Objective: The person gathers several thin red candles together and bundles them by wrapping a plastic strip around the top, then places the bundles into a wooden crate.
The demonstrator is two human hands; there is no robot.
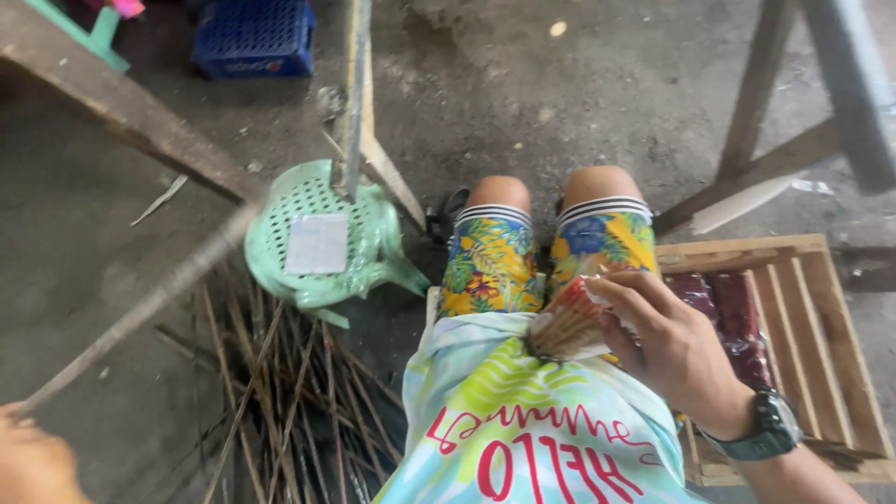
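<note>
right hand (677, 350) grips stick bundle (565, 325) | left hand (33, 462) – grip unclear | crate (821, 317) – dark red packets (733, 322)

A stool (322, 238) stands left of the knees, a crate (821, 317) right, sticks (280, 401) before the stool.

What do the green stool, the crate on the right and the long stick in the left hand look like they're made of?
Green stool: moulded plastic by the look, matte pale green with a perforated seat. Crate: bare, unfinished wood, pale slats with visible grain. Long stick held by the left hand: probably a dry stem or thin cane, dull brown; motion blur leaves this unsure.
</note>
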